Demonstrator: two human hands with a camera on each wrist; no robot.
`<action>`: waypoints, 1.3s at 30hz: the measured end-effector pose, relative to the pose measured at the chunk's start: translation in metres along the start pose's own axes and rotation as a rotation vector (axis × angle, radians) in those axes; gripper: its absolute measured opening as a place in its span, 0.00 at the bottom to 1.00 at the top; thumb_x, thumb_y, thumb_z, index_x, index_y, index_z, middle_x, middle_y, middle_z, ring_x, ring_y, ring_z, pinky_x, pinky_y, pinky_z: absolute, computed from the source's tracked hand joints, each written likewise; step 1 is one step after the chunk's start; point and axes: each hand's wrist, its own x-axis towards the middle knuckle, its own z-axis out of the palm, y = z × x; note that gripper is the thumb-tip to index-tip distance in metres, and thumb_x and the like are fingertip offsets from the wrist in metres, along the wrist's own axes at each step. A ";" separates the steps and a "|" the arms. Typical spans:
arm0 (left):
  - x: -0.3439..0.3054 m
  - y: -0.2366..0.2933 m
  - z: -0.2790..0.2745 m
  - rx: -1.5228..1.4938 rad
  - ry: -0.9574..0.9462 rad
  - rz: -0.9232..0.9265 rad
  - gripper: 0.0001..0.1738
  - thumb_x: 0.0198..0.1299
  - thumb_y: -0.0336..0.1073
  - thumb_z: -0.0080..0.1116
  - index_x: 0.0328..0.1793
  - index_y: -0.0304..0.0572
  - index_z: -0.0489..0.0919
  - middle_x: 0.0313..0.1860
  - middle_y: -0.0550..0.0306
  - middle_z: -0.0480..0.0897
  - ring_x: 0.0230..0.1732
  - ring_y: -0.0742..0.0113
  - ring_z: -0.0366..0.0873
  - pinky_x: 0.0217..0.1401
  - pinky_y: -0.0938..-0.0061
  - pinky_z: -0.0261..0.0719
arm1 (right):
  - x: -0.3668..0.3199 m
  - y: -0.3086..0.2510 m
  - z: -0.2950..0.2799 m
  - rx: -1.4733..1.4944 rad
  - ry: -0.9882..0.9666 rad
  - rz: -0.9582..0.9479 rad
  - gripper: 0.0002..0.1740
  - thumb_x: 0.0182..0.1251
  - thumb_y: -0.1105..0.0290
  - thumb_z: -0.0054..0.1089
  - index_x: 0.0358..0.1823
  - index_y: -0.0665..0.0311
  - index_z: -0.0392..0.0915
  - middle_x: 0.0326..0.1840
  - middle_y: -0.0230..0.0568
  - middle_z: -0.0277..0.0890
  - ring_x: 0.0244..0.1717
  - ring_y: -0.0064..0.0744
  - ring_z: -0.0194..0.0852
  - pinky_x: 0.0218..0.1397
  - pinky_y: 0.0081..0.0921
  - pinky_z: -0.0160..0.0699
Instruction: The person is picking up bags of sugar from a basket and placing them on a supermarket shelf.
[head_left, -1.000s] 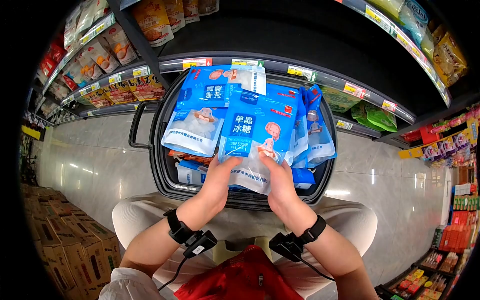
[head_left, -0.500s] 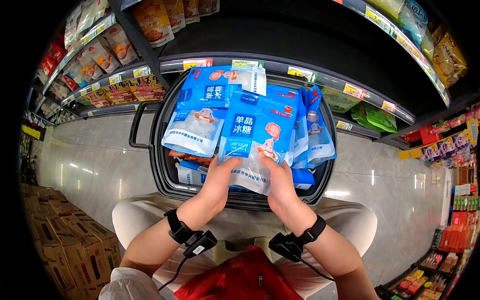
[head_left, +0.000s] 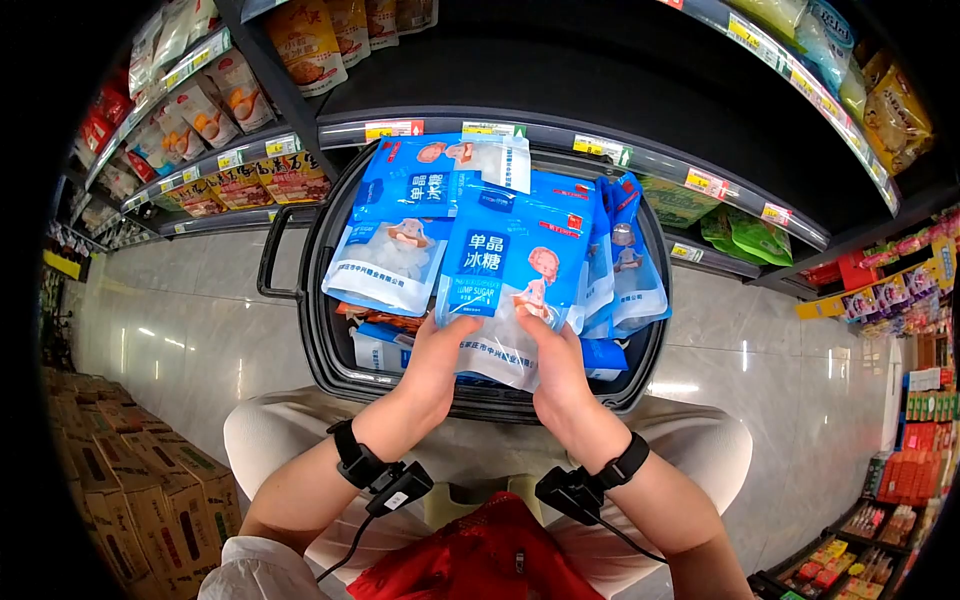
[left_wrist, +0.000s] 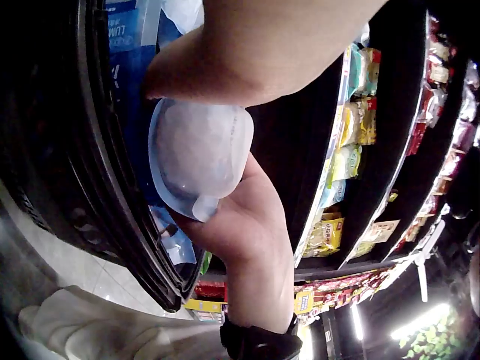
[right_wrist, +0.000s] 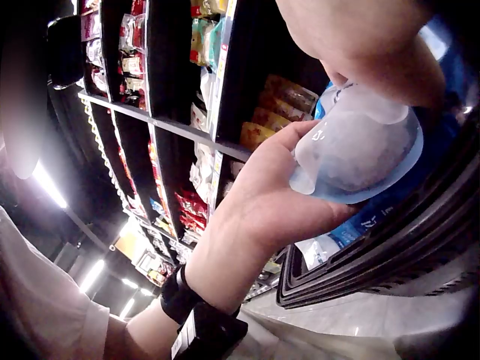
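Observation:
Both hands hold one blue-and-clear bag of lump sugar (head_left: 545, 225) by its lower sides, front up, thumbs over its clear lower part. My left hand (head_left: 437, 365) grips the left side and my right hand (head_left: 560, 365) the right side; most fingers are hidden beneath. The wrist views show the bag's rounded bottom (left_wrist: 199, 146) bulging between the hands, with white lumps inside. More such bags lie in a black basket around it: one bag (head_left: 390, 255) to the left, another (head_left: 410, 185) at the back, and a bag (head_left: 630, 265) at the right.
The black basket (head_left: 318, 345) stands before the person's knees, its handle (head_left: 272, 250) sticking out leftward. Right behind it runs a dark shelf (head_left: 500, 75) with price tags. Stacked cartons (head_left: 140, 480) stand at the lower left, racks of packets (head_left: 920, 430) at the right.

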 end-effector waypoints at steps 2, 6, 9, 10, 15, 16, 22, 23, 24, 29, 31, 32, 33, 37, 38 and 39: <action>0.000 0.000 0.000 0.007 0.010 0.003 0.18 0.51 0.33 0.52 0.50 0.40 0.69 0.43 0.58 0.75 0.46 0.69 0.71 0.49 0.74 0.66 | -0.001 0.000 0.001 -0.001 0.006 0.001 0.20 0.58 0.69 0.54 0.51 0.65 0.64 0.48 0.39 0.69 0.49 0.29 0.67 0.50 0.26 0.65; -0.001 0.001 0.001 0.001 -0.005 -0.002 0.17 0.52 0.33 0.51 0.50 0.42 0.70 0.44 0.59 0.75 0.47 0.68 0.71 0.51 0.73 0.67 | 0.001 0.001 0.000 -0.006 0.013 -0.006 0.20 0.58 0.69 0.54 0.52 0.65 0.64 0.49 0.38 0.69 0.49 0.29 0.67 0.51 0.26 0.64; 0.000 0.000 0.000 0.010 -0.008 -0.004 0.16 0.53 0.34 0.51 0.50 0.44 0.70 0.45 0.60 0.75 0.48 0.68 0.71 0.52 0.72 0.67 | 0.001 0.001 -0.001 -0.008 0.007 -0.006 0.20 0.58 0.69 0.54 0.52 0.65 0.64 0.49 0.38 0.69 0.49 0.29 0.67 0.51 0.26 0.63; 0.000 0.000 0.000 0.010 -0.005 -0.002 0.16 0.53 0.34 0.51 0.50 0.44 0.70 0.45 0.60 0.75 0.48 0.68 0.71 0.52 0.72 0.67 | 0.001 0.000 -0.001 -0.010 -0.001 -0.008 0.20 0.58 0.69 0.54 0.52 0.65 0.64 0.49 0.38 0.69 0.49 0.28 0.67 0.52 0.26 0.63; -0.001 0.001 0.002 0.003 0.012 -0.013 0.18 0.51 0.33 0.52 0.50 0.41 0.69 0.43 0.58 0.74 0.46 0.69 0.71 0.50 0.73 0.65 | -0.001 -0.001 0.001 -0.015 0.006 0.006 0.20 0.58 0.69 0.53 0.52 0.65 0.64 0.49 0.38 0.69 0.49 0.29 0.67 0.51 0.26 0.64; -0.001 0.002 0.002 0.000 0.017 -0.022 0.18 0.51 0.33 0.52 0.50 0.41 0.69 0.43 0.58 0.74 0.46 0.69 0.71 0.50 0.73 0.65 | -0.002 -0.002 0.001 -0.014 0.024 0.017 0.20 0.58 0.69 0.53 0.52 0.65 0.64 0.49 0.38 0.68 0.49 0.29 0.67 0.51 0.26 0.64; -0.002 0.002 0.003 0.004 0.024 -0.012 0.18 0.51 0.32 0.52 0.50 0.40 0.70 0.43 0.58 0.75 0.46 0.69 0.71 0.50 0.73 0.66 | -0.001 -0.001 0.000 -0.009 0.015 0.029 0.20 0.58 0.69 0.54 0.52 0.65 0.64 0.49 0.39 0.68 0.49 0.29 0.67 0.51 0.27 0.64; -0.002 0.002 0.003 0.004 0.023 -0.012 0.18 0.51 0.32 0.52 0.50 0.40 0.70 0.43 0.58 0.75 0.46 0.69 0.71 0.50 0.73 0.66 | -0.001 -0.001 0.000 -0.009 0.015 0.029 0.20 0.58 0.69 0.54 0.52 0.65 0.64 0.49 0.39 0.68 0.49 0.29 0.67 0.51 0.27 0.64; -0.002 0.002 0.003 0.000 0.021 -0.012 0.18 0.51 0.32 0.52 0.49 0.40 0.70 0.43 0.58 0.75 0.46 0.69 0.71 0.50 0.73 0.66 | 0.000 0.000 0.000 -0.008 0.011 0.023 0.20 0.58 0.68 0.54 0.52 0.65 0.64 0.49 0.39 0.68 0.49 0.29 0.67 0.51 0.27 0.64; -0.002 0.002 0.003 -0.003 0.016 -0.009 0.18 0.51 0.32 0.52 0.49 0.40 0.70 0.43 0.58 0.75 0.46 0.69 0.71 0.50 0.73 0.66 | 0.000 0.000 0.000 -0.005 0.021 0.017 0.20 0.58 0.68 0.54 0.51 0.64 0.64 0.49 0.38 0.69 0.48 0.29 0.67 0.51 0.26 0.64; -0.002 0.002 0.003 -0.002 0.011 -0.002 0.18 0.51 0.33 0.52 0.49 0.40 0.70 0.43 0.58 0.75 0.46 0.69 0.71 0.50 0.73 0.66 | -0.002 -0.001 0.001 -0.011 0.011 0.018 0.19 0.58 0.68 0.54 0.51 0.65 0.65 0.48 0.38 0.69 0.48 0.28 0.67 0.50 0.26 0.64; -0.002 0.002 0.003 -0.002 0.011 -0.002 0.18 0.51 0.33 0.52 0.49 0.40 0.70 0.43 0.58 0.75 0.46 0.69 0.71 0.50 0.73 0.66 | -0.001 -0.001 0.001 -0.011 0.011 0.018 0.19 0.58 0.68 0.54 0.51 0.65 0.65 0.48 0.38 0.69 0.48 0.28 0.67 0.50 0.26 0.64; -0.002 0.002 0.003 0.004 0.018 -0.006 0.18 0.51 0.33 0.52 0.50 0.41 0.69 0.42 0.58 0.75 0.46 0.69 0.71 0.50 0.73 0.66 | -0.001 0.000 0.000 -0.008 0.008 0.014 0.19 0.58 0.68 0.54 0.51 0.65 0.66 0.48 0.38 0.69 0.48 0.28 0.67 0.50 0.26 0.64; -0.003 0.002 0.004 0.011 0.028 -0.016 0.17 0.51 0.33 0.52 0.49 0.41 0.70 0.42 0.58 0.75 0.46 0.69 0.71 0.50 0.73 0.66 | -0.001 0.000 0.000 -0.012 -0.006 0.002 0.20 0.58 0.68 0.54 0.51 0.65 0.65 0.48 0.39 0.69 0.48 0.28 0.67 0.50 0.26 0.64; -0.003 0.002 0.003 0.011 0.028 -0.016 0.17 0.51 0.33 0.52 0.49 0.41 0.70 0.42 0.58 0.75 0.46 0.69 0.71 0.50 0.73 0.66 | 0.000 0.000 0.000 -0.012 -0.006 0.002 0.20 0.58 0.68 0.54 0.51 0.65 0.65 0.48 0.39 0.69 0.48 0.28 0.67 0.50 0.26 0.64; -0.002 0.002 0.003 0.008 0.026 -0.014 0.17 0.51 0.33 0.52 0.49 0.41 0.70 0.42 0.58 0.75 0.46 0.69 0.71 0.50 0.73 0.66 | 0.000 0.000 0.000 -0.007 0.000 0.002 0.20 0.58 0.68 0.54 0.51 0.65 0.64 0.48 0.39 0.69 0.48 0.29 0.67 0.50 0.26 0.65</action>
